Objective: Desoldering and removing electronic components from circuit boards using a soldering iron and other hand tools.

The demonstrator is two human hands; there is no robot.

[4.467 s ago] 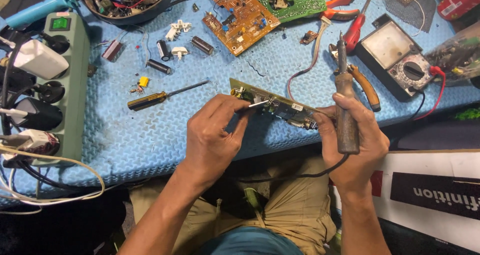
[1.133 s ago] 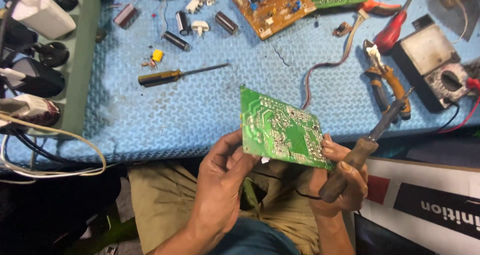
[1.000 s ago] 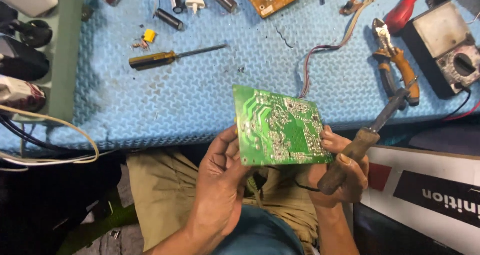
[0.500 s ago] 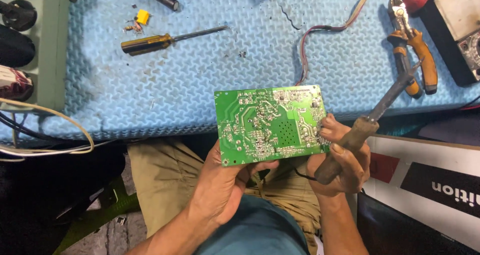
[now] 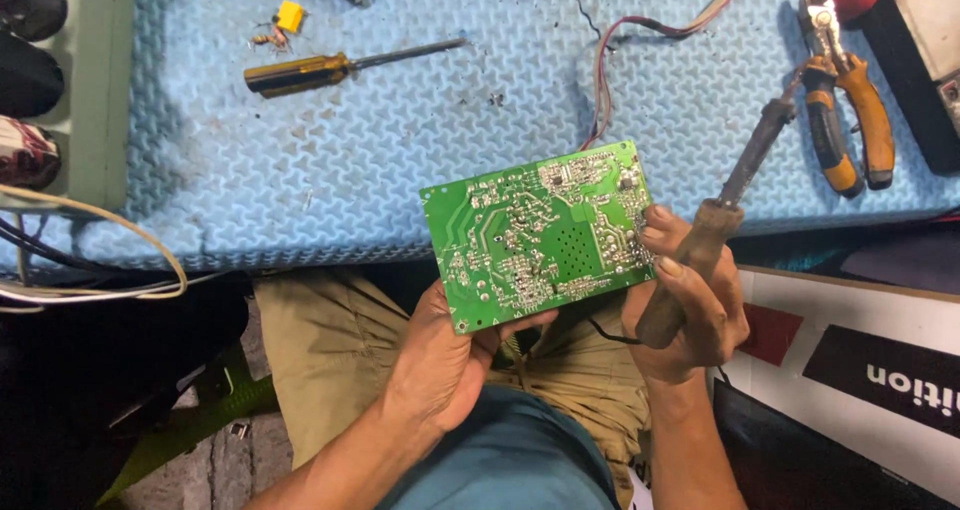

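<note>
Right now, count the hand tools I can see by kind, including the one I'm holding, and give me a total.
Soldering iron: 1, in the right hand
Screwdriver: 1, on the blue mat
Pliers: 1, on the mat
Total: 3

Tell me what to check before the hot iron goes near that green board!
1. Board held firmly: ok. The left hand grips the green board at its bottom edge, and fingertips of the right hand steady its right edge.
2. Solder side facing up: ok.
3. Soldering iron held by its handle: ok, in the right hand.
4. Iron tip away from skin: ok, it points up and away over the blue mat.
5. Tip away from other tools: not ok, it is right beside the orange pliers.
6. Iron hot enough: cannot tell.
</note>
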